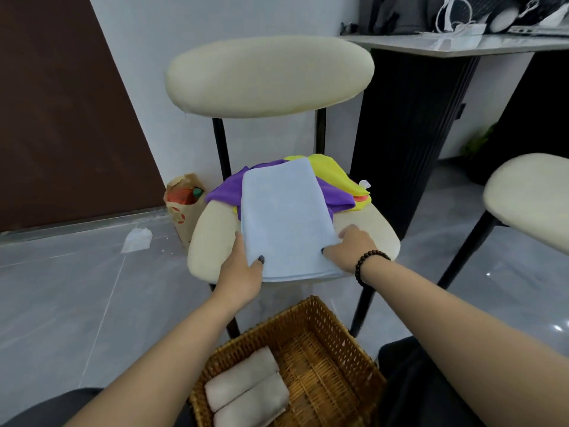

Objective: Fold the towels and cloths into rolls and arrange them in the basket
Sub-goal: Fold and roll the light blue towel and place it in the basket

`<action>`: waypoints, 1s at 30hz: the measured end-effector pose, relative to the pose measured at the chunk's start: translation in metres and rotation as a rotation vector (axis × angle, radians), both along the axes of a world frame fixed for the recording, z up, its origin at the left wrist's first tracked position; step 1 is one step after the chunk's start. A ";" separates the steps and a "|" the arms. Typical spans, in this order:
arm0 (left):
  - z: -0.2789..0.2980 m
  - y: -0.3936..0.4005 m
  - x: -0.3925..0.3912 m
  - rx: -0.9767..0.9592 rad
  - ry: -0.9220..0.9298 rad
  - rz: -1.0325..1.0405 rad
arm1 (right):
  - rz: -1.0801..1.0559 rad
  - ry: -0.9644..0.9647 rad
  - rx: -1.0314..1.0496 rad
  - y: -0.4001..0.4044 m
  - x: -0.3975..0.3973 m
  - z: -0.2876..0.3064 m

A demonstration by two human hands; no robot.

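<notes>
Lying flat along the cream chair seat [212,241], folded into a long strip, the light blue towel [284,217], its far end resting on a heap of purple cloth [226,188] and yellow cloth [331,171]; pinched at the near left edge by the left hand [243,266], thumb on top, the other fingers tucked under the fabric and hidden; held at the near right edge by the right hand [351,245], thumb tip on the towel, fingers curled at the edge with their tips hard to make out; black bead bracelet [371,265] round the right wrist; most of both coloured cloths buried beneath the towel, a sliver of orange barely showing at the right; below, nearer the camera, the wicker basket [323,334], cut off by the bottom edge, with two pale rolled towels [246,386] side by side in its left part, the nearer one partly out of frame; against the wall, a paper bag [181,214], contents unclear.
</notes>
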State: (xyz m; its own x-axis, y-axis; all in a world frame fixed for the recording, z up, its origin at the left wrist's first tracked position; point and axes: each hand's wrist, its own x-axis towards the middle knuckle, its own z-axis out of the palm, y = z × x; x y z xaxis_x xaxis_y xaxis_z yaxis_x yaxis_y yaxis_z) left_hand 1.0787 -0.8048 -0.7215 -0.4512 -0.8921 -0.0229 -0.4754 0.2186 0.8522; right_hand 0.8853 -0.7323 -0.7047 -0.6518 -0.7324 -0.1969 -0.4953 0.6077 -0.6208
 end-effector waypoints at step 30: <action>-0.010 0.011 0.015 -1.065 -0.680 -0.498 | 0.752 0.776 0.160 0.038 0.019 -0.012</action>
State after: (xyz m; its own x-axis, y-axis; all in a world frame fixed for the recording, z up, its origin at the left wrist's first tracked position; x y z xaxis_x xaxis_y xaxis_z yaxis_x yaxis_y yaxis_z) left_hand 1.0934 -0.7940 -0.7310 -0.9041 -0.3636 0.2244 -0.4087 0.8891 -0.2062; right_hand 0.9047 -0.6943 -0.7162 -0.0358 -0.9979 -0.0537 -0.9963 0.0315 0.0802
